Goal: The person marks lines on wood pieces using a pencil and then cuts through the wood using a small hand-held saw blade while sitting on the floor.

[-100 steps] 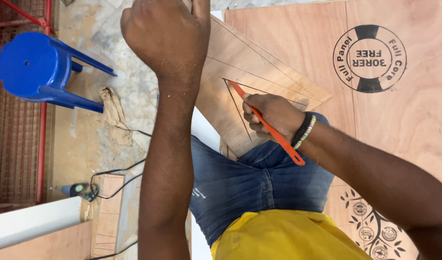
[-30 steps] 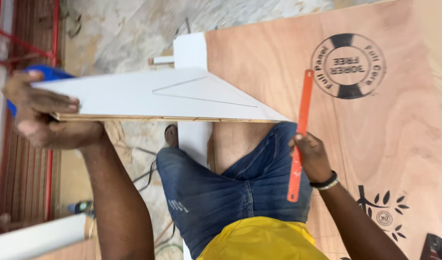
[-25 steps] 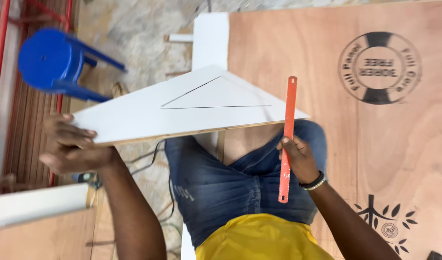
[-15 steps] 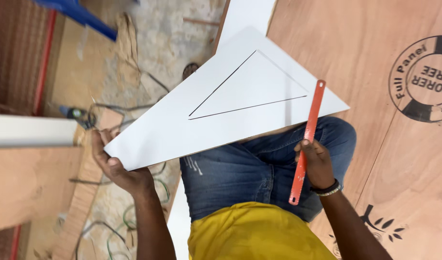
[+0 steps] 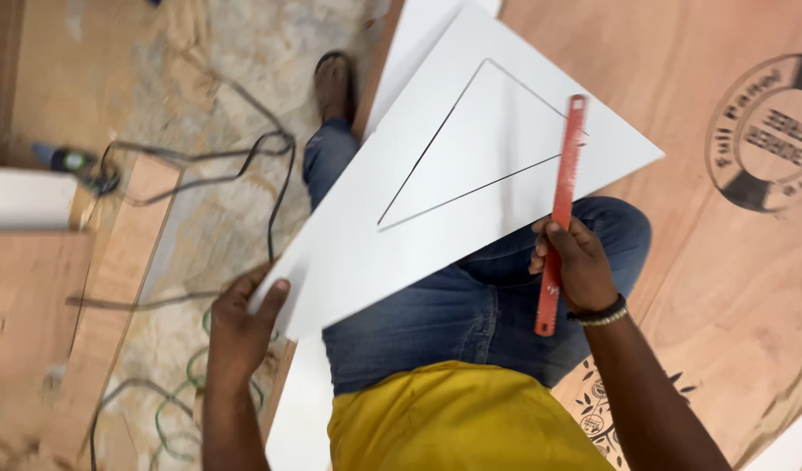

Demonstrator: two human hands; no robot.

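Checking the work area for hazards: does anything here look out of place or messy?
Yes. Loose black cables snake across the dusty floor beside the person's foot, a likely trip risk. The white triangular board, gripped by the left hand, rests tilted over the knee. The right hand holds a red ruler.

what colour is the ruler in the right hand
Orange-red ruler, clearest in the head view.

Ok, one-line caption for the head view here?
Left hand grips the corner of a white triangular board with a pencilled triangle; right hand holds a red ruler against it.
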